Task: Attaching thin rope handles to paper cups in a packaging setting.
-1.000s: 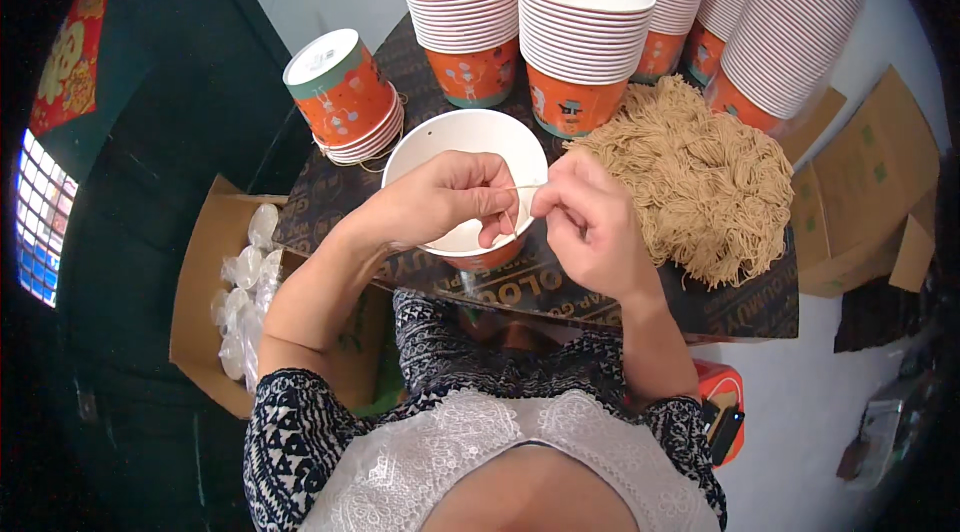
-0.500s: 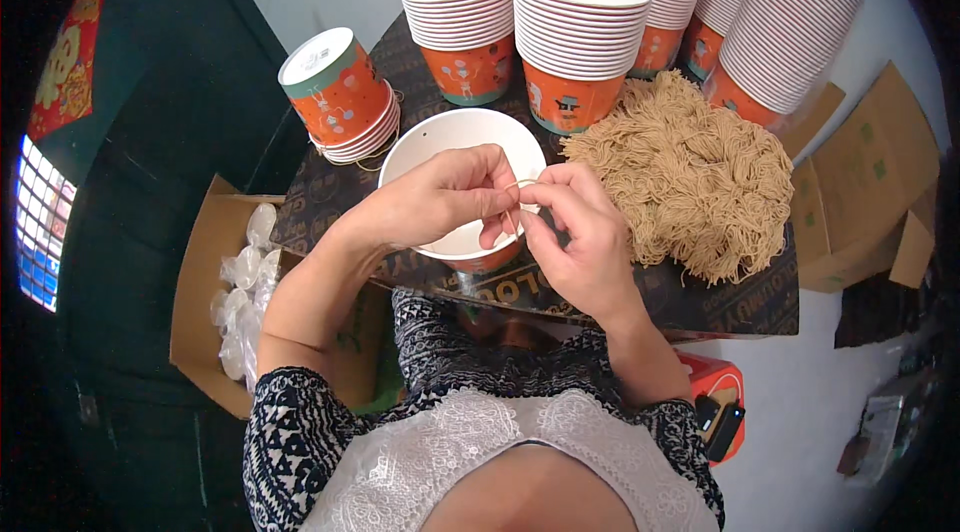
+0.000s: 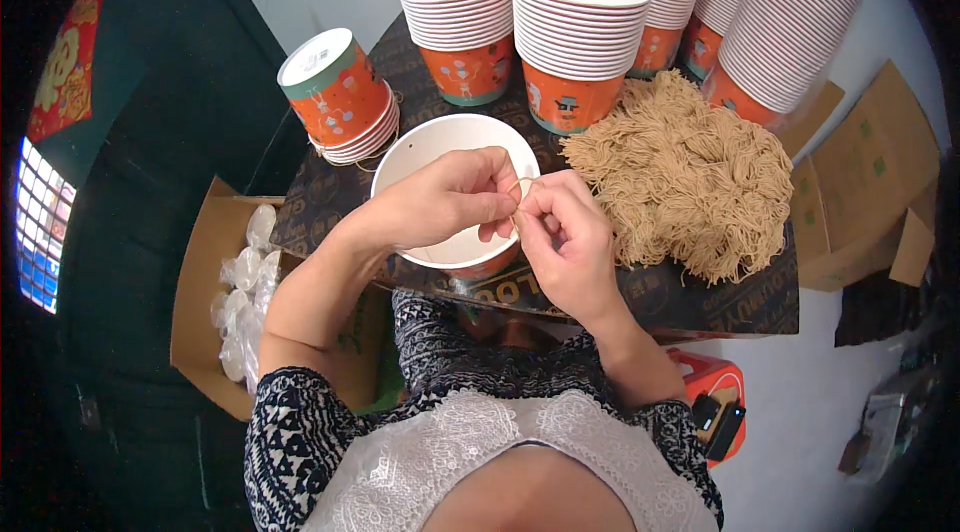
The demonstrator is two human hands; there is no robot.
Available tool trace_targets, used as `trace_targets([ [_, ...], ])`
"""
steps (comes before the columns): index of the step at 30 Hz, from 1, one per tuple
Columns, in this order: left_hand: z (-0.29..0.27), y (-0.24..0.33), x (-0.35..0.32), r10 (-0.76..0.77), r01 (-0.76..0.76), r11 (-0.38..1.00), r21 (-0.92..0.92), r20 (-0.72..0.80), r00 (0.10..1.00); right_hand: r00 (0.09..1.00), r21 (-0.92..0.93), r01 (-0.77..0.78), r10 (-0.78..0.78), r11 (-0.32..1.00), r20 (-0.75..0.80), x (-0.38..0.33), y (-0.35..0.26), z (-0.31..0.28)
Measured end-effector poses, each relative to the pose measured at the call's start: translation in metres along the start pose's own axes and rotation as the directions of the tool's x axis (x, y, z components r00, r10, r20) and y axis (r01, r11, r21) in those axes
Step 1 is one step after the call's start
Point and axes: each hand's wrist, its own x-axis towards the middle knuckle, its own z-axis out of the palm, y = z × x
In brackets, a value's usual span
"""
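Note:
A white-lined paper bucket [image 3: 408, 177] stands upright at the table's near edge, with a small dark hole in its inner wall. Over its right rim my left hand [image 3: 455, 194] pinches a thin tan cord [image 3: 524, 180]. My right hand [image 3: 572, 237] meets it fingertip to fingertip, closed on the same cord, which bends in a small loop between them. Whether the cord passes through the bucket's wall is hidden by my fingers. Right of my right hand lies a big heap of tan cords [image 3: 690, 182].
Tall stacks of orange paper buckets [image 3: 580, 42] line the table's back. At the left, a short upside-down stack [image 3: 335, 97] has cord at its rims. An open carton [image 3: 205, 272] of clear plastic pieces stands lower left; another carton [image 3: 865, 192] is at right, above a red stool [image 3: 725, 382].
The bucket has shifted slightly left and toward me. My right hand has drawn a little left and the cord loop between my fingers has changed shape.

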Motion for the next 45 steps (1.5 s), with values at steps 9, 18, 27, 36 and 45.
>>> trace_targets([
  [9, 0.003, 0.003, 0.003, -0.057, 0.053, 0.996, -0.066, -0.056, 0.997, 0.908, -0.392, 0.376, -0.418, 0.840, -0.025, -0.003, 0.000, 0.006],
  [18, -0.001, 0.003, 0.002, -0.067, 0.065, 0.996, -0.058, -0.037, 0.997, 0.905, -0.404, 0.400, -0.425, 0.822, 0.031, -0.004, 0.001, -0.002],
  [27, 0.001, -0.002, -0.004, 0.086, -0.080, 0.982, 0.169, -0.025, 0.996, 0.952, -0.265, 0.273, -0.299, 0.925, -0.063, 0.001, 0.011, -0.008],
  [36, 0.018, -0.010, -0.009, 0.469, -0.327, 0.755, 0.569, -0.120, 0.875, 0.972, -0.228, 0.220, -0.233, 0.948, -0.032, 0.003, 0.006, -0.005],
  [45, 0.029, 0.000, -0.012, 0.553, -0.227, 0.519, 0.824, -0.121, 0.824, 0.974, -0.274, 0.205, -0.224, 0.940, -0.041, 0.007, 0.004, -0.002],
])
